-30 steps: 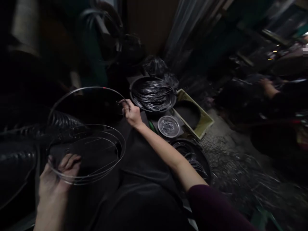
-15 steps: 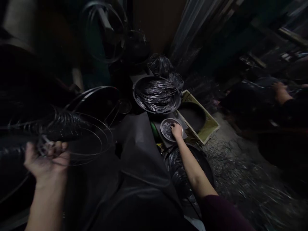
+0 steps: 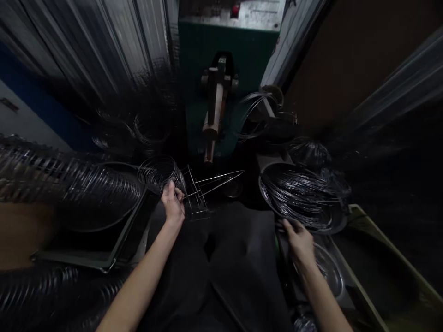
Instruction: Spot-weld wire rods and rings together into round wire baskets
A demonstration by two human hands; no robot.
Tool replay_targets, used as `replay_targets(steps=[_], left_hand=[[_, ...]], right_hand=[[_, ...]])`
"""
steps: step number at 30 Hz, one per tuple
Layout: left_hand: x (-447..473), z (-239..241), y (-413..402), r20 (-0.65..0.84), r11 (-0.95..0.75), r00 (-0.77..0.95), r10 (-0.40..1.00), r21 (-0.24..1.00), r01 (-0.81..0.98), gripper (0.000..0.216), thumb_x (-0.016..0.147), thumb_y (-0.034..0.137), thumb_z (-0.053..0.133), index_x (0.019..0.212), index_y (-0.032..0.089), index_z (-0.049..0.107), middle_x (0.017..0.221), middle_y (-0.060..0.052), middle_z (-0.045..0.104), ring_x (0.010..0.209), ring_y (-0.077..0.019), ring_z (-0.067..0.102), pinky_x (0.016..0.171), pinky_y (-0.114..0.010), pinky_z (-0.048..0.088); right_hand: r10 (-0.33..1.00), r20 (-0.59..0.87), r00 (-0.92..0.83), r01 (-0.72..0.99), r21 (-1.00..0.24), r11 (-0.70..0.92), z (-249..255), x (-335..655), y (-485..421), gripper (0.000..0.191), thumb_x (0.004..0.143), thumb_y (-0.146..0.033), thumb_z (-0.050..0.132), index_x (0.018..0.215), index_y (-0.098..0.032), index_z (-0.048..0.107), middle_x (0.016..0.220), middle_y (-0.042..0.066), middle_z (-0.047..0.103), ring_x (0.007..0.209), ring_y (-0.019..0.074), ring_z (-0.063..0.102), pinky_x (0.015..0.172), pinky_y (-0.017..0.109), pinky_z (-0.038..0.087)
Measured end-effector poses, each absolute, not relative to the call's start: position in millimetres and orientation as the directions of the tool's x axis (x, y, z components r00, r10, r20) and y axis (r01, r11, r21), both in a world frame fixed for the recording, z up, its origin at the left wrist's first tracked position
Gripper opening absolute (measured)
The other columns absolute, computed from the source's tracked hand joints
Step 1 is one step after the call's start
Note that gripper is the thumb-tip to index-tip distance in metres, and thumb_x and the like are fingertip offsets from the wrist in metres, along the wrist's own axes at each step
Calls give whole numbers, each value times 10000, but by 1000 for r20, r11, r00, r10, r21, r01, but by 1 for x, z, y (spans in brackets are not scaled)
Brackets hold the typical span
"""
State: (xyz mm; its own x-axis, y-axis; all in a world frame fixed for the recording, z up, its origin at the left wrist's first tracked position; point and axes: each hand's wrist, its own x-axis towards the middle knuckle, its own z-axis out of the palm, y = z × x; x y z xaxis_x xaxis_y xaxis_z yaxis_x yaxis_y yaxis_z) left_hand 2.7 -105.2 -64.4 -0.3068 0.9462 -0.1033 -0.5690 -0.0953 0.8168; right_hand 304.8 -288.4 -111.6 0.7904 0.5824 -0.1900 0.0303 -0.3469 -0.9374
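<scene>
My left hand (image 3: 173, 203) is closed, thumb against fingers, on a thin wire loop (image 3: 221, 180) that stretches right from the fingers and shows nearly edge-on. Just behind that hand stands a stack of wire rings (image 3: 159, 170). A small wire rack (image 3: 197, 191) lies around the loop's near end. My right hand (image 3: 301, 242) hovers by the rim of a basin of wire rings (image 3: 301, 193), fingertips pinched together; what they hold is too small and blurred to name. Partly behind my right forearm sits a round bowl (image 3: 334, 272).
Ahead is a green machine (image 3: 194, 60) with copper-coloured arms (image 3: 212, 115). Coiled wire (image 3: 69, 175) fills the left side. A yellowish crate (image 3: 384, 240) stands at right. A dark apron (image 3: 221, 267) covers my lap.
The view has swung left to face the machine. My right hand has come out of the bowl of small metal pieces. My left hand has moved from the coils at left, bringing a wire loop forward.
</scene>
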Motion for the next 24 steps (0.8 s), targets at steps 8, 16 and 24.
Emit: replay_targets(steps=[8,16,24], left_hand=[[-7,-65,-85,-12,-216,-403,915,829,-516,361,746,425,666,971,158,574,477,103,342,390,-29,292,421,-156,243],[-10,-74,-65,-7,-206,-383,924,835,-511,341,757,423,651,954,164,551,451,110,315,381,-33,270,400,-145,231],[-9,-83,-55,-20,-200,-403,915,845,-495,334,762,423,653,963,174,556,484,100,318,391,-33,288,401,-144,258]], right_hand=[[830,-302,469,-382,-917,-118,-47,173,-143,405,492,-364,838,746,-118,640,657,49,673,530,132,631,432,189,455],[833,-317,453,-566,-825,-6,-31,144,-111,404,449,-331,863,691,-135,606,591,-11,626,478,65,544,361,134,342],[796,-436,420,-671,-740,-51,-17,136,-103,360,449,-240,858,682,-148,600,599,-29,618,471,49,514,362,130,336]])
